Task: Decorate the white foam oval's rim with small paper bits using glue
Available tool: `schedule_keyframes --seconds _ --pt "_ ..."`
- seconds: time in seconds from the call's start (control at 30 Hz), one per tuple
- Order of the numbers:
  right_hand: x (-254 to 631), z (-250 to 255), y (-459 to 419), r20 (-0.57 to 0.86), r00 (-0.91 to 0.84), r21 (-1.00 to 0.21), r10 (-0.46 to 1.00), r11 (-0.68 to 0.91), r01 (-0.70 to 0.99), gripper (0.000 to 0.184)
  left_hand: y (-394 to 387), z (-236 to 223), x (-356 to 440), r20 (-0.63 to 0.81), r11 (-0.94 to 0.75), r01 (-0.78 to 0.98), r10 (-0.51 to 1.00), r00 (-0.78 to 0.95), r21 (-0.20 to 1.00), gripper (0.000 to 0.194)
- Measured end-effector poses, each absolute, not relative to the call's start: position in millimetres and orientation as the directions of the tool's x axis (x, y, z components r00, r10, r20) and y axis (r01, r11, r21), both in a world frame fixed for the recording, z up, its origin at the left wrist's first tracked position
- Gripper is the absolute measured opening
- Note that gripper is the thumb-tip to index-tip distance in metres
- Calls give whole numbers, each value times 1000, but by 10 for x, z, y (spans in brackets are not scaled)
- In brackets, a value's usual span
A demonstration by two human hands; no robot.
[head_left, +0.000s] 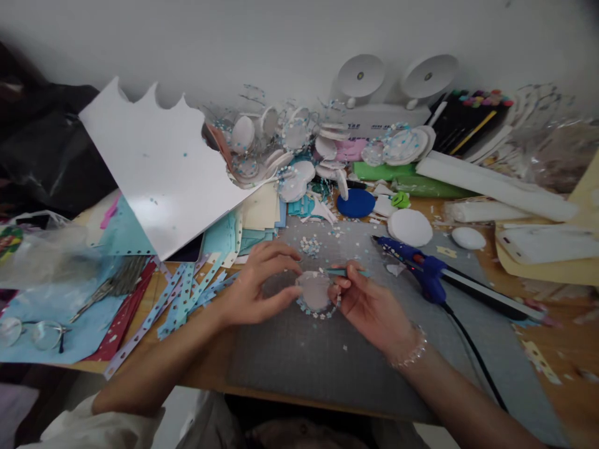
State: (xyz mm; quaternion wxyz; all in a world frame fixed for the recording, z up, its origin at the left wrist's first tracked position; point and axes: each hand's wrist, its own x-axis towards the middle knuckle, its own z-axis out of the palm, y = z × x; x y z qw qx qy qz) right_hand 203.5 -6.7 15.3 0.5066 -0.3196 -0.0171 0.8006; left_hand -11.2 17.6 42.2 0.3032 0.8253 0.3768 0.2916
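Note:
My left hand (256, 284) pinches the left edge of a small white foam disc (314, 290) that lies on the grey cutting mat (299, 362). Tiny blue and white flowers ring the disc's lower rim. My right hand (369, 305) is closed round a thin teal tool (349, 272) whose tip points at the disc's upper right edge. A beaded bracelet sits on my right wrist. A small heap of loose flower bits (311, 245) lies just beyond the disc.
A blue glue gun (421, 265) with a black cord lies right of my hands. White foam discs (410, 227), a blue disc (355, 203), punched paper strips (187, 293), a white sheet (159, 168), glasses (32, 332) and decorated discs (290, 140) crowd the table.

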Motion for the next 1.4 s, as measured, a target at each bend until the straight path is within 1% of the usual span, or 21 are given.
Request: schedule_keyframes --seconds 0.13,0.23,0.33,0.47,0.57,0.7,0.87,0.97,1.07,1.2,1.3,1.4 --pt "2035 120 -78 -472 -280 -380 836 -480 -791 18 123 407 -25 199 -473 418 812 549 776 7" --pt "2027 107 -95 -442 -307 -396 843 -490 -777 17 121 365 -21 181 -411 344 822 539 844 8" --pt "2022 124 -109 -400 -346 -406 849 -502 -763 17 136 339 -51 158 -326 289 863 480 900 11" --pt "2054 154 -89 -420 -377 -392 826 -540 -745 19 152 337 -83 137 -261 247 894 426 933 17" --pt "2098 170 -50 -451 -320 -430 833 -517 -740 19 145 343 -75 97 -225 245 890 445 943 20" --pt "2118 184 -25 -429 -151 -566 891 -395 -724 20 89 312 -8 43 -211 313 883 468 926 23" --pt "2080 168 -50 -385 -68 -667 920 -328 -669 22 -24 209 97 95 -300 309 839 535 903 19" --pt "2075 157 -59 -366 -56 -704 929 -316 -636 22 -47 180 104 161 -400 306 796 584 864 23" --pt "2078 168 -65 -331 -18 -744 943 -273 -610 22 -21 199 78 279 -488 326 809 517 810 21" --pt "2055 197 -97 -276 28 -799 961 -213 -563 24 14 245 55 375 -511 354 843 386 784 17" --pt "2022 204 -133 -244 40 -829 969 -187 -527 25 10 253 56 396 -508 336 849 351 793 15" --pt "1997 196 -156 -225 24 -844 974 -182 -504 24 -3 237 61 382 -490 318 857 346 812 14"
